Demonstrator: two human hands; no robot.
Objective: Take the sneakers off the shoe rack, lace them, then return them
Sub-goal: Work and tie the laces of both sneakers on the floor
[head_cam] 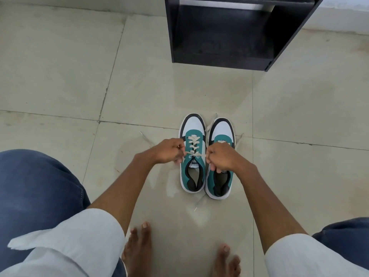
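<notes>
Both hands are curled shut, each pinching one end of the cream lace (193, 147) of the left sneaker (192, 152) and drawing it taut across the top eyelets. Left hand (169, 150) sits at 9 o'clock of that shoe, fingers folded over the lace end; right hand (220, 157) sits at 3 o'clock of it, closed the same way and lying over the tongue of the right sneaker (220, 158), so that shoe's lacing is mostly hidden.

Nearest the camera, bare feet (137, 244) stand on the tiled floor (60, 76) between blue-trousered knees and rolled pale sleeves. Beyond them the two teal, white and black sneakers stand side by side, touching, toes pointing to 12 o'clock. Loose lace ends trail on the tiles around them.

Farther, at 12 o'clock and well apart from the shoes, stands the black shoe rack (223, 58), its lower shelf dark. Bare floor spreads wide at 9 and 3 o'clock.
</notes>
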